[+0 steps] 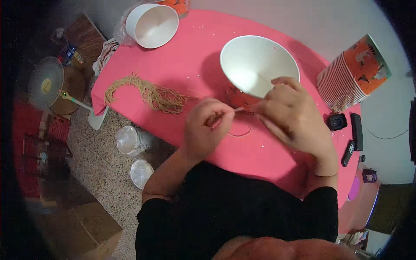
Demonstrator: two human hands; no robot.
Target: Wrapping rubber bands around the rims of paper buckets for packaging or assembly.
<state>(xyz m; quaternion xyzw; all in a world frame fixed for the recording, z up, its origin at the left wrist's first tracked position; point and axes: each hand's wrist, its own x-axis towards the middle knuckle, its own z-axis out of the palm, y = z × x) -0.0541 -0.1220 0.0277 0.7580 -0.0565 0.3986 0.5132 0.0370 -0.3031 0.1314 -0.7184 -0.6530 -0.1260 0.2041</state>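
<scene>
Paper bucket (pixel 259 65), white inside with an orange patterned side, is tipping on the pink table (pixel 182 65) under my right hand (pixel 291 113), whose fingers are curling around its lower rim. My left hand (pixel 204 126) is pinching a thin tan string (pixel 239 109) at that rim. That string could be slipping free if my pinch loosens.

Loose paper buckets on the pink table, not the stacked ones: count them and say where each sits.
2. One bucket stands mid-table against the right hand; another bucket lies at the far left corner. Others may be hidden.
</scene>
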